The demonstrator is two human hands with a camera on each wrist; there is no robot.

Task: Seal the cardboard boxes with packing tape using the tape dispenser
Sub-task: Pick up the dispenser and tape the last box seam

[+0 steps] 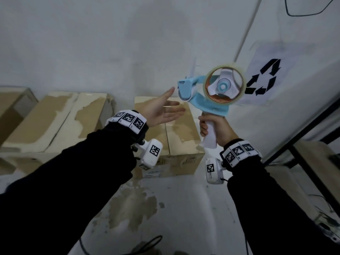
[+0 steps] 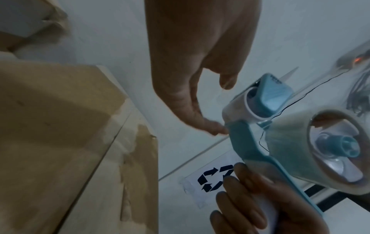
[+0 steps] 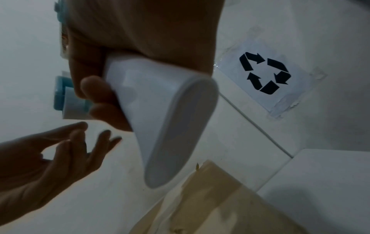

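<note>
**Tape end being readied before a box is sealed**

While the tape dispenser (image 1: 207,91) was held up in the air by its white handle, with the fingers of the right hand (image 1: 216,132) wrapped firmly round that handle, no tape had yet been laid on any box. The roll of clear tape (image 1: 225,85) was seated on the blue frame, and the cutter end was turned toward the left hand (image 1: 161,111). That hand was held open and palm-up, its fingers straight and spread, with nothing gripped; in the left wrist view its fingertips (image 2: 217,129) were seen just beside the roller, possibly touching the frame, though this could not be told for certain.

The cardboard boxes stood on the floor against the wall; the nearest box (image 1: 184,140) lay below and between the two hands, its flaps closed. A recycling sign (image 1: 265,80) was taped to the wall behind the dispenser.

The step was judged to be the freeing of the loose tape end. Next, that end would need to be pinched by the left hand, drawn out, and the dispenser lowered to the far edge of the nearest box so that the seam could be covered.
</note>
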